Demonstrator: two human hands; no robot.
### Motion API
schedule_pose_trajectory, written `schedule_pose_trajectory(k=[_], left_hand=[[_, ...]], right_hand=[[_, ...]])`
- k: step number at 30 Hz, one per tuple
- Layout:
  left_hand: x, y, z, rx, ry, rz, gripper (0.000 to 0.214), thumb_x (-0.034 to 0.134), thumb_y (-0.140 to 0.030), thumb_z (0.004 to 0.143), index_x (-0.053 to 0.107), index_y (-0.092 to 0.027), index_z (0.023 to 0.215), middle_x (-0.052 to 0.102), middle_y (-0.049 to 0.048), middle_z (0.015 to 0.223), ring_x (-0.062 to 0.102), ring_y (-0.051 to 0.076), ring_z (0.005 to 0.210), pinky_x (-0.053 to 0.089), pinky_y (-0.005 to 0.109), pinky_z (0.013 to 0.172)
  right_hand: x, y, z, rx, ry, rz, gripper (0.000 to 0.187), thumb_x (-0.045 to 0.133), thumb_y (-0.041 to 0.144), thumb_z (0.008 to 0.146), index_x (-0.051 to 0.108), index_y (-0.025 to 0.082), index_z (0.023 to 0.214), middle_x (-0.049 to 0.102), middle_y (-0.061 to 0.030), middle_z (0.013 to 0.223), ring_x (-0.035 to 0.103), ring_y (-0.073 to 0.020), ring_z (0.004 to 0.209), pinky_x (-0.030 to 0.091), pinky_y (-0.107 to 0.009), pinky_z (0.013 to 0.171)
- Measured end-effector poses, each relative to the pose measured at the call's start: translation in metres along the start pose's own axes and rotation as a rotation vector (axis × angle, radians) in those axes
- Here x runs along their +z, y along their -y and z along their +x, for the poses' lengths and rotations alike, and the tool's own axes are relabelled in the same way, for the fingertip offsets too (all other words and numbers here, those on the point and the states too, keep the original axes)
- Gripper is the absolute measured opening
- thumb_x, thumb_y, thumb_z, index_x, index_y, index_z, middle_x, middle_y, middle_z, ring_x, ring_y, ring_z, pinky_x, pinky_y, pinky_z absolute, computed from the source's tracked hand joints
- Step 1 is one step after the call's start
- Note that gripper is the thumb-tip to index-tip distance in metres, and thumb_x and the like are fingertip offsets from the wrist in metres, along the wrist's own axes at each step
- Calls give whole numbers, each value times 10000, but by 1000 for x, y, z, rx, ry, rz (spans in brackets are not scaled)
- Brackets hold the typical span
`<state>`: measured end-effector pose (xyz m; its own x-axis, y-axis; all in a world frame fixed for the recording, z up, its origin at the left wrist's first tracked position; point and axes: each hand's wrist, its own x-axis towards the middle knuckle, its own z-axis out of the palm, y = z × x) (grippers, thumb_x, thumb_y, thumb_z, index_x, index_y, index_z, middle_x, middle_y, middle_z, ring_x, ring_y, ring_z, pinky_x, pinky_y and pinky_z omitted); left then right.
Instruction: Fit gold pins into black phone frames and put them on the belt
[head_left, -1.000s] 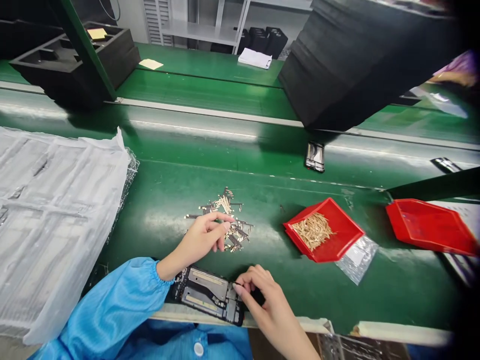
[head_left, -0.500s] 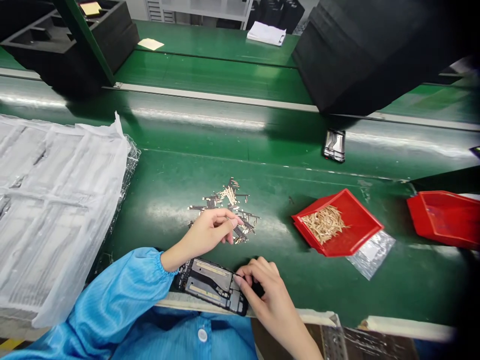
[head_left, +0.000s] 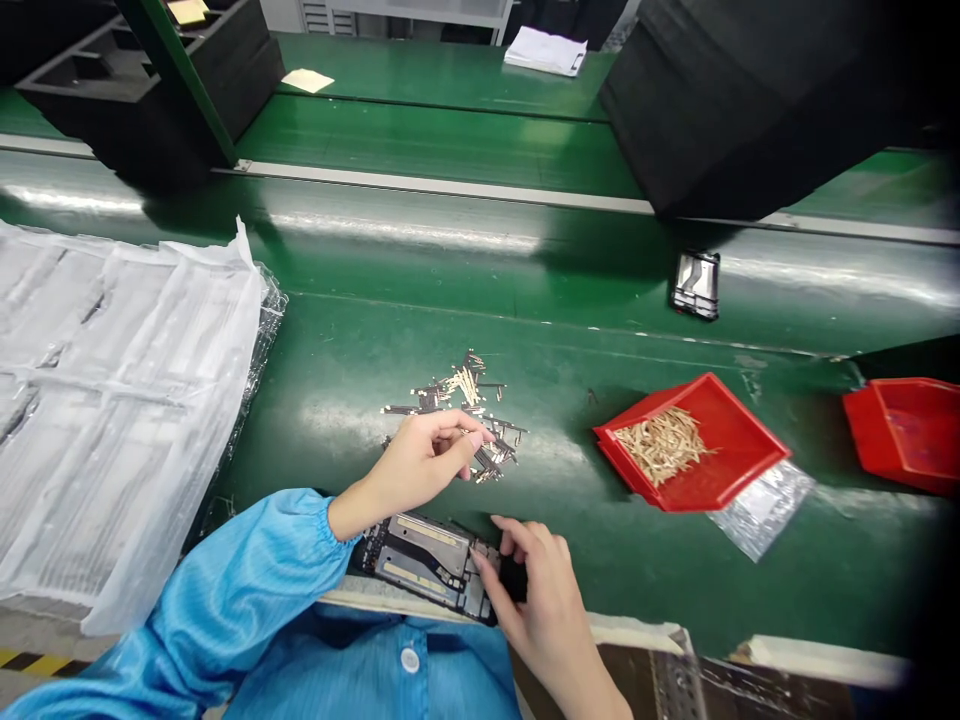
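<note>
With the left hand (head_left: 424,462) pinched on what seems one small pin from the loose pile (head_left: 469,415), and the right hand (head_left: 529,585) gripping the frame (head_left: 427,565) at the bench (head_left: 360,350) edge, the pin could be dropped or the frame tipped off.

My left hand (head_left: 420,462) covers part of the metal strip pile (head_left: 469,415) so any pinch is unclear, my right hand (head_left: 536,590) hides the frame's (head_left: 424,565) right end, and the far red tray (head_left: 904,432) fades into dark blur.
</note>
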<state>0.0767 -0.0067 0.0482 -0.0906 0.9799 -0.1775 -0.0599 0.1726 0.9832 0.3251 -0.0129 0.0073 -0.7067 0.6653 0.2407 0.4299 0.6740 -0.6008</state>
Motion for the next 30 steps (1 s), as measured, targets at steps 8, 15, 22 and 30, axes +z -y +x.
schedule_pose_trajectory(k=[8,15,22,30], left_hand=[[-7,-6,-92,0,101,997,581,934,-459,800,660,-226,1256,698,105,1227,617,351,1142,496,471,959],[-4,13,-115,-28,239,1019,530,941,-223,739,645,-209,1179,632,54,1115,604,250,945,458,340,792],[-6,6,-106,-161,98,406,195,829,-190,777,645,-175,837,509,-60,711,446,106,633,330,226,586],[-11,-7,-98,-357,205,43,389,934,-383,753,842,-136,1040,807,52,850,691,160,727,515,237,703]], right_hand=[[-8,5,-3,100,48,62,245,608,252,1087,602,240,1332,665,-83,1148,640,-241,1014,514,-351,827],[-16,15,2,158,157,199,139,559,280,1116,650,274,1220,704,-60,1121,658,-234,1012,519,-365,866],[-31,23,2,401,379,629,241,478,455,1154,644,284,1187,689,-22,1118,645,-195,1033,525,-277,931],[-26,22,2,513,420,847,335,496,563,1135,619,253,1169,619,-18,1078,561,-183,977,460,-285,888]])
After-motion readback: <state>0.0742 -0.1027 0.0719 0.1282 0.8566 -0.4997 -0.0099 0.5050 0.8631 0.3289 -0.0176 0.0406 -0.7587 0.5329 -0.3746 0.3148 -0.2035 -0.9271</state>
